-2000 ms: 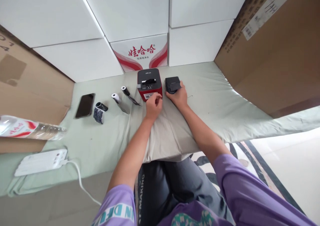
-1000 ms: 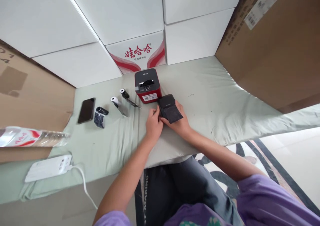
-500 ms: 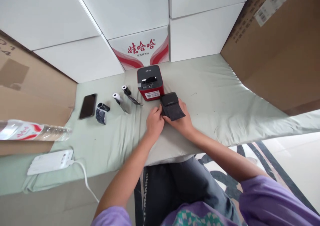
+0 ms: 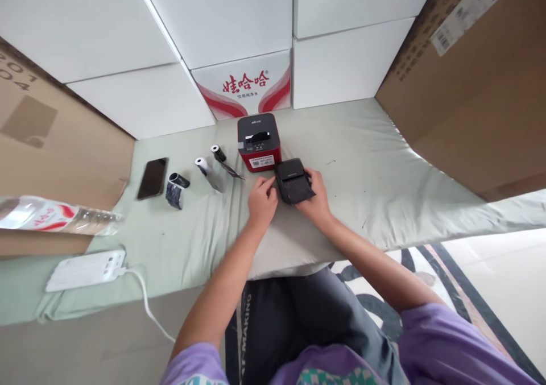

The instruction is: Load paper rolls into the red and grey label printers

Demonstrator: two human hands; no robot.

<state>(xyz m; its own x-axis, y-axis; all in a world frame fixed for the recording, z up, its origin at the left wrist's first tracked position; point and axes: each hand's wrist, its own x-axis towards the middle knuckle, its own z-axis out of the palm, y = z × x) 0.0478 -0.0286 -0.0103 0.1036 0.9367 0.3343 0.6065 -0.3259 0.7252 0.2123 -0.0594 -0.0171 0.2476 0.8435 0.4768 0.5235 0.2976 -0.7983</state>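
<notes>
Since two seconds ago the small black device (image 4: 294,181) has come away from its spot to the right of the red-and-black printer (image 4: 259,142) and now sits nearer the person, in front of the printer's right corner. The right hand (image 4: 314,198) has drawn back with it, and the left hand (image 4: 261,201) has shifted from the printer's front label to the device's left edge.

The right hand cups the device from the right and beneath, fingers wrapped around its far side. The left hand's fingertips (image 4: 270,182) are pinched narrowly against the device's left edge.

Counted: one printer just beyond the fingers, with a white label on its front whose print is too small to read. Three paper rolls lie to the left of the left hand: a black-ended roll (image 4: 218,152) nearest, a white roll (image 4: 201,165) next, a dark patterned roll (image 4: 176,188) farthest. One phone (image 4: 152,178) lies beyond those, face up. One power bank (image 4: 85,270) with one white cable (image 4: 145,305) rests well left. One water bottle (image 4: 51,216) shows a red-and-white label. One white carton (image 4: 247,86) behind the printer bears red Chinese characters reading 娃哈哈. Everything lies on a pale green cloth (image 4: 384,169).
</notes>
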